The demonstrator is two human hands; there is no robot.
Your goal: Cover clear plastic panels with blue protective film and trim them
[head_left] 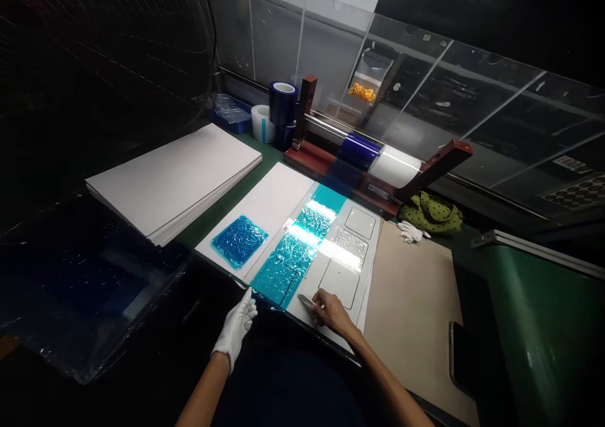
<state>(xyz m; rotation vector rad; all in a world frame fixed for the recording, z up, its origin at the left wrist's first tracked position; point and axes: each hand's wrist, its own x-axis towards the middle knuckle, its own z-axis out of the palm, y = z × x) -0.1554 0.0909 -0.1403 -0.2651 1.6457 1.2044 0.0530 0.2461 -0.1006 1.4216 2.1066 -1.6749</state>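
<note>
**RH [332,312] pinching small metal blade [305,300] at teal film strip [292,257], LH [235,329] open nearby**

You've got the blade in your bare RH, tip angled down at the lower end of the film strip, close to the film; exact contact can't be told from here. Film lies diagonally over the pale grey panel [341,269] w/ rounded-square windows, its lower end reaching the near edge of the bench. Your white-gloved LH is open, fingers up, just off the film's lower-left corner, not clamped on anything. Hands apart but close.

Tip: looks best to keep blade low and shallow, w/ RH heel steadied on panel, so you don't score the surface. Keep LH fingers clear of the tip.

Around: blue film square [239,241] on white sheet [253,216], left of strip. Stack of white boards [172,178] further left. Behind: dispenser rack w/ dark-blue roll [362,151] and white roll [396,166], plus standing tape rolls [283,102]. Right: kraft card sheet [411,313], spare white gloves [410,231], dotted green bag [430,213].
</note>
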